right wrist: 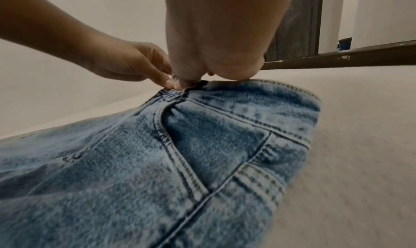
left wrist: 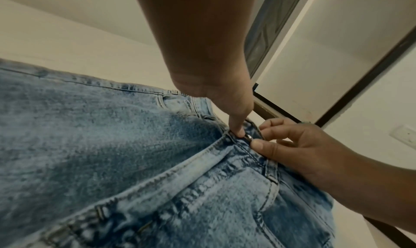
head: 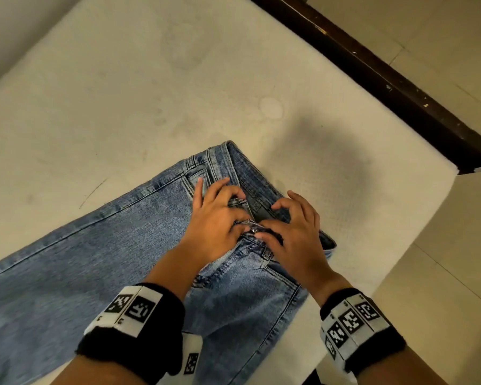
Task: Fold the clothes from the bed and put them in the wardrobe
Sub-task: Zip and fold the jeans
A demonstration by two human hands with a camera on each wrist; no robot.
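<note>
Light-blue jeans [head: 128, 245] lie flat on bare mattress [head: 122, 93]; left hand [head: 217, 220] and right hand [head: 295, 232] both pinch waistband at metal button [left wrist: 249, 137], fingers curled.

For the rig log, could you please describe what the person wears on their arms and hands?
Both hands are bare, with no gloves or sleeves. The left hand has a black fabric wristband carrying white panels printed with black square code markers; the right hand has a matching black wristband with similar marker panels.
</note>
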